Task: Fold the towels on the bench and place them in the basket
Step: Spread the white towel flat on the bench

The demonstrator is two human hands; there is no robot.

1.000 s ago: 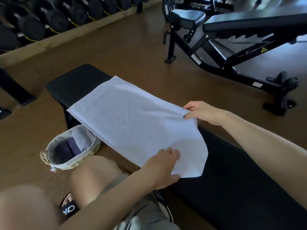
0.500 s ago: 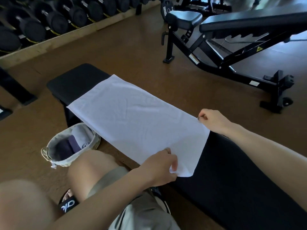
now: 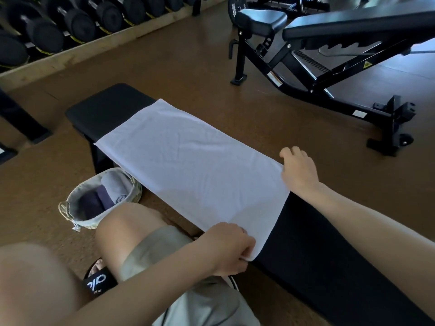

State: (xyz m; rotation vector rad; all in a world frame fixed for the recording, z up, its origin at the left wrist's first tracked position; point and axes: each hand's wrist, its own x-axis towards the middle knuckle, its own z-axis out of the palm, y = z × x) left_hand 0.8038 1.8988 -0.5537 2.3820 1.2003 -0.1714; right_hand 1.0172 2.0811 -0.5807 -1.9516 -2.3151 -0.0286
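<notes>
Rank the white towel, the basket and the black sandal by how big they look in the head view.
1. White towel, spread along the bench, largest by far.
2. Basket, on the floor and partly hidden by a knee.
3. Black sandal, smallest, though only partly seen and nearer the camera.

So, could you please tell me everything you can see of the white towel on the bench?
The white towel is a thin, lightly creased cloth rectangle, spread flat in a single layer along the black bench, its long edges overhanging the sides. The left hand pinches its near corner, and the right hand holds the other corner at the same end. Its far end lies free.
</notes>
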